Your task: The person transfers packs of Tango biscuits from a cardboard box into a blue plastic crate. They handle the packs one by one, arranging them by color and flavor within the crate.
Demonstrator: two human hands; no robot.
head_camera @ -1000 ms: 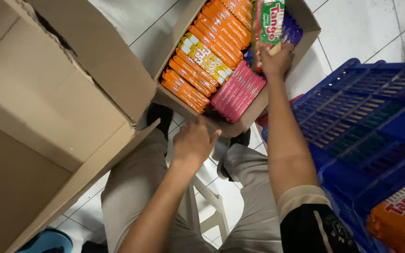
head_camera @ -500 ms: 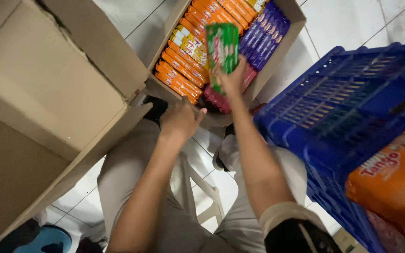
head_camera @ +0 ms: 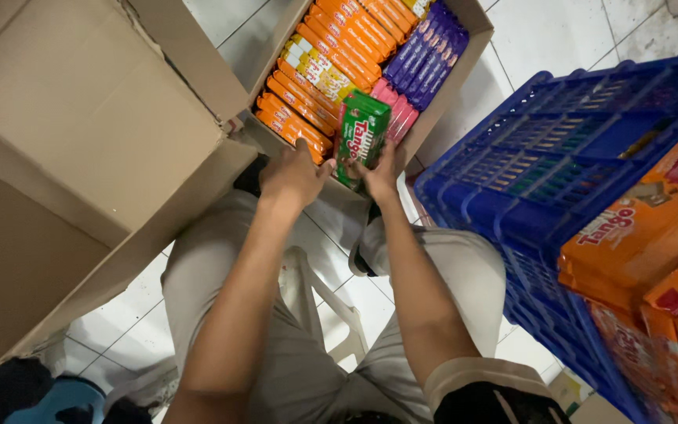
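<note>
Green wafer packet (head_camera: 362,137) stands upright at the near edge of the open carton (head_camera: 464,86), toward twelve o'clock in the head view, pinched by the right hand (head_camera: 380,174) whose fingers close around its lower end. The left hand (head_camera: 293,174) lies just beside it at nine o'clock, fingers curled over the carton's near rim and resting against the orange packets (head_camera: 300,110); it holds nothing that can be made out.

Inside the carton the packets lie in rows: orange ones along the left and across the top, a few yellow-and-white packets (head_camera: 319,67) among them, purple packets (head_camera: 429,51) at the right, and pink packets (head_camera: 394,106) partly hidden behind the green one.

At nine o'clock sits a large closed cardboard box (head_camera: 80,157). At three o'clock a blue plastic crate (head_camera: 543,173) stands on the tiled floor (head_camera: 543,31), with large orange packs (head_camera: 645,228) stacked at its far right.

Half a second earlier the green packet was higher, over the middle of the carton; it has since come down to the near edge, and the left hand has closed in beside it.
</note>
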